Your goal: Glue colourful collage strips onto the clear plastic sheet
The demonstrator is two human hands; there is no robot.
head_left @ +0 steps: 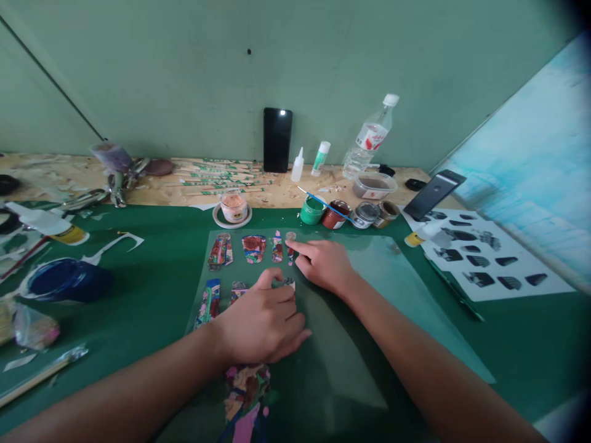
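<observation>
Small collage-like pieces patterned in red, pink, blue and green lie in rows on a clear sheet (pixel 369 295). My right hand (pixel 325 264) reaches in with its index finger stretched out, the tip touching a narrow patterned piece (pixel 290 253) in the top row. Its thumb is apart from that finger. Over the lower row is my left hand (pixel 265 320), fingers curled; what they hold, if anything, is hidden. It partly covers a patterned piece (pixel 238 291), beside a taller blue-edged piece (pixel 209 301). Below it lies a heap of coloured scraps (pixel 247 391).
Paint jars (pixel 313 210) with a blue brush (pixel 323 202) across them stand behind the sheet, near a peach-coloured tub (pixel 233 208). A blue cup (pixel 64 283) is at left. On the right lies a printed paper (pixel 489 261). A bottle (pixel 369 138) and phone (pixel 277 140) stand behind.
</observation>
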